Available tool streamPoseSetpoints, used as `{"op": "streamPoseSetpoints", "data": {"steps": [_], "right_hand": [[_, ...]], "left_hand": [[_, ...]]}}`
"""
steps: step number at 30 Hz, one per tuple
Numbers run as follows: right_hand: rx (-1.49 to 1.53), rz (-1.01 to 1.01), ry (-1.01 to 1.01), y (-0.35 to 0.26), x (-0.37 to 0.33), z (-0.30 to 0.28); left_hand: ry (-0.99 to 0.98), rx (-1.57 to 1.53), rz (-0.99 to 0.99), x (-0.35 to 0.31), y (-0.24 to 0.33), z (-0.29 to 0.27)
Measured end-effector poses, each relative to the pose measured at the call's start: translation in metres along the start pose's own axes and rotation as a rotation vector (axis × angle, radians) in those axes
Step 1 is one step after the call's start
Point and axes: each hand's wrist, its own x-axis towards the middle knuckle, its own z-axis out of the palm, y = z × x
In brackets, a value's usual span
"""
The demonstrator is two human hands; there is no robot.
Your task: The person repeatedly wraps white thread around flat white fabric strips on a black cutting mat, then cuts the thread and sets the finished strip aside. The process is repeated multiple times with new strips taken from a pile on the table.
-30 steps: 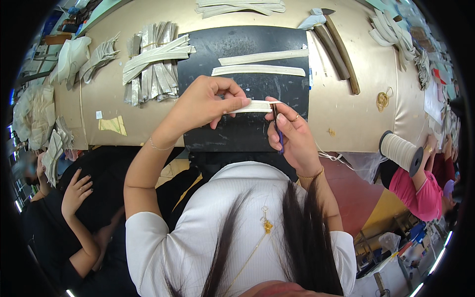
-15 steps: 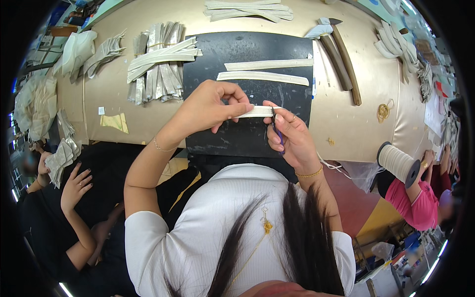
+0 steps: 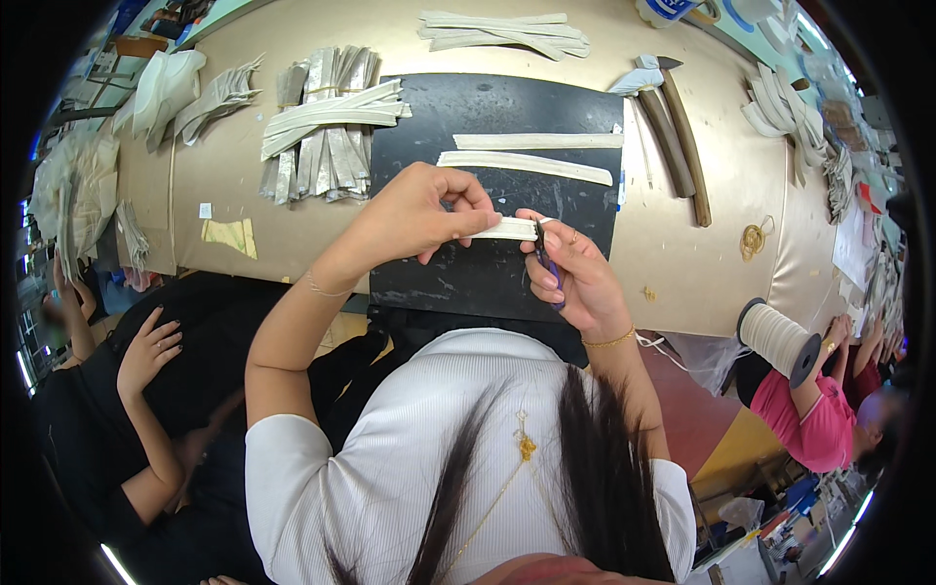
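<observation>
My left hand (image 3: 424,214) pinches a short off-white fabric strip (image 3: 509,229) between thumb and fingers above the black mat (image 3: 429,283). In my right hand (image 3: 585,278) is a pair of small dark thread snips (image 3: 549,263) with a purple handle. The blades stand across the strip's right end, between my right thumb and index finger. Whether they touch the cloth is too small to tell. Beyond my hands, two longer off-white strips (image 3: 526,167) lie side by side on the mat.
Bundled strips (image 3: 322,136) lie left of the mat, and loose strips (image 3: 502,34) behind it. A hammer (image 3: 687,146) lies at right, rubber bands (image 3: 753,241) nearer. A cord spool (image 3: 777,341) sits at the right edge. Co-workers sit either side; one's hand (image 3: 148,356) is at left.
My view has shifted slightly. My hands keep their hold, and the strip's right end now stops at the snips' blades. At left, the pale strips in a co-worker's hand are gone from sight.
</observation>
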Motion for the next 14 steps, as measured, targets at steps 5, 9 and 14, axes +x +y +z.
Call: {"op": "streamPoseSetpoints", "data": {"steps": [5, 9, 14], "right_hand": [[0.013, -0.011, 0.016, 0.003, 0.003, -0.005], [-0.016, -0.031, 0.065, 0.006, 0.008, -0.009], [-0.004, -0.048, 0.109, 0.013, 0.015, -0.009]], "left_hand": [[0.018, -0.054, -0.001, 0.002, -0.003, 0.005], [0.016, -0.068, -0.015, 0.003, -0.006, 0.007], [0.055, -0.111, -0.028, -0.011, -0.007, 0.0]]}}
